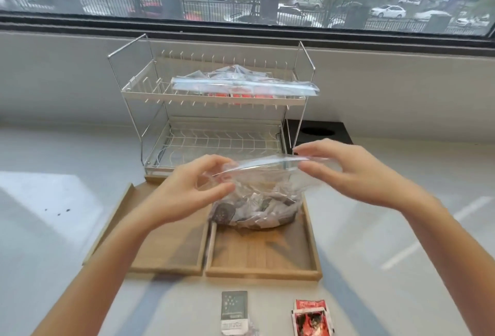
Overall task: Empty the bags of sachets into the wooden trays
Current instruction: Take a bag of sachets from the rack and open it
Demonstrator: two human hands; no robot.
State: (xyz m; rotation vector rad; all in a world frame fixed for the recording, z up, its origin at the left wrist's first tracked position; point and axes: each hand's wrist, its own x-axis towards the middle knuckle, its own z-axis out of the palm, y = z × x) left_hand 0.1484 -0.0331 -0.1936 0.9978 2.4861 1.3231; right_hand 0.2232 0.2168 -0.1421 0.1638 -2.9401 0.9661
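A clear zip bag of dark grey sachets [255, 208] hangs upright over the right wooden tray [263, 271], its bottom resting near the tray's far end. My left hand [187, 191] pinches the bag's top left corner. My right hand [348, 172] pinches the zip strip at the top right. The left wooden tray [166, 255] sits beside it and holds nothing I can see. A second clear bag with red sachets [241, 86] lies on the top shelf of the wire rack [214, 121].
On the white counter near me lie a grey sachet [234, 311] and two red sachets [310, 318]. A black block with a round hole [318, 132] stands right of the rack. A window ledge runs behind.
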